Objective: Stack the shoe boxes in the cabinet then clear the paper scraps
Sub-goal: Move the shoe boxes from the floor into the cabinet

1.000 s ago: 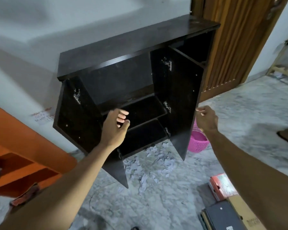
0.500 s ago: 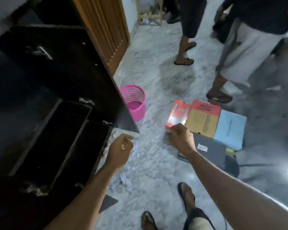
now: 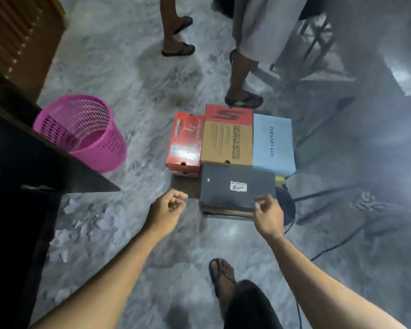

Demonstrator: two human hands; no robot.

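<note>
On the marble floor, both empty hands reach toward the black shoe box.

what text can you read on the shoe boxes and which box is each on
"SKECHERS PERFORMANCE", plus a large "S" logo: brown and red box
"Onitsuka": white sticker on the black box; its second line is too blurred to read
Dark lettering on the light blue box: too blurred to read
Red box: white markings, unreadable
</note>
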